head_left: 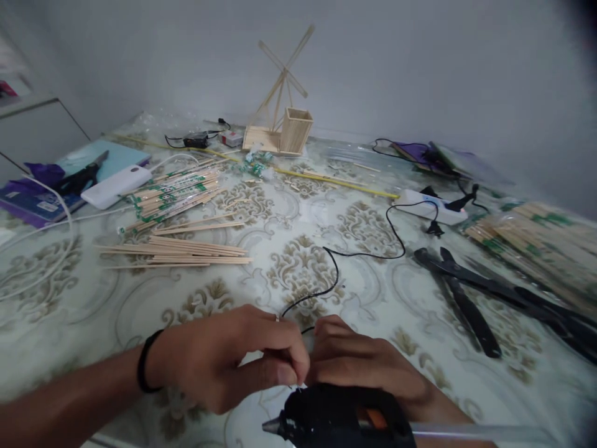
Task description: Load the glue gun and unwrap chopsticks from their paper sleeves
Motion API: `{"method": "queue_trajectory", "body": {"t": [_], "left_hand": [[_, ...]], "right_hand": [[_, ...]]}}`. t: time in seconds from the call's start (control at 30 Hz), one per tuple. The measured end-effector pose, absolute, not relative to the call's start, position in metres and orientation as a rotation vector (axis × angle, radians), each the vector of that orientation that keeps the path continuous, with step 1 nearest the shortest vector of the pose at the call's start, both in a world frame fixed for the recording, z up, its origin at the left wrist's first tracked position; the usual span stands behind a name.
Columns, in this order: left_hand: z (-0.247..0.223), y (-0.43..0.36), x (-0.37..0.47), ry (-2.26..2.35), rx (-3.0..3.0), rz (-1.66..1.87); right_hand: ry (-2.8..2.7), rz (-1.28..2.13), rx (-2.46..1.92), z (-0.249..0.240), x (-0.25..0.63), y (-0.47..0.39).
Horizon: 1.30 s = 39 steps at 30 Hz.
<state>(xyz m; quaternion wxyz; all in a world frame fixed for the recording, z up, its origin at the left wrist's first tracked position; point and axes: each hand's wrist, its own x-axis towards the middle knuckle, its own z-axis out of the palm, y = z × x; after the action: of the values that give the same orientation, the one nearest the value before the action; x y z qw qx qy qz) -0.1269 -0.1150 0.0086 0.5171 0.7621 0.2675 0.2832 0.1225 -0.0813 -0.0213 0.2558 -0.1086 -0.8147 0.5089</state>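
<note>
A black glue gun (345, 415) with an orange part in its side lies at the bottom edge, its nozzle to the left. A translucent glue stick (476, 432) juts from its rear. My right hand (352, 354) is closed behind the gun, around its handle, which is mostly hidden. My left hand (237, 358), with a black band at the wrist, pinches thumb and forefinger together just above the gun's front. Something thin and pale shows at those fingertips, too small to name. A black cord (332, 267) runs from between my hands across the patterned tablecloth (298, 292).
Loose wooden sticks (186, 252) and bagged sticks (177, 193) lie left; more bagged sticks (536, 242) lie right. Black-handled pliers (461, 305) are beside my right arm. A power strip (431, 206), a wooden windmill model (284, 130), scissors (84, 177) and a white power bank (116, 185) sit farther back.
</note>
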Motion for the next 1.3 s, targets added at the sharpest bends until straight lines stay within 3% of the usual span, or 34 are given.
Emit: {"method": "queue_trajectory", "body": {"t": [0.67,1.03,1.3], "left_hand": [[-0.004,-0.115,-0.130,0.651,2.004,0.645],[-0.013,-0.124,-0.118,0.662,1.692,0.728],[-0.008,-0.130,-0.111,0.650,1.580,0.807]], "right_hand": [[-2.285,1.350,-0.314,-0.023,0.115,-0.084],[-2.380,0.936,-0.257,-0.035,0.125,-0.072],[-2.301,1.203,-0.212,-0.030,0.120,-0.077]]}}
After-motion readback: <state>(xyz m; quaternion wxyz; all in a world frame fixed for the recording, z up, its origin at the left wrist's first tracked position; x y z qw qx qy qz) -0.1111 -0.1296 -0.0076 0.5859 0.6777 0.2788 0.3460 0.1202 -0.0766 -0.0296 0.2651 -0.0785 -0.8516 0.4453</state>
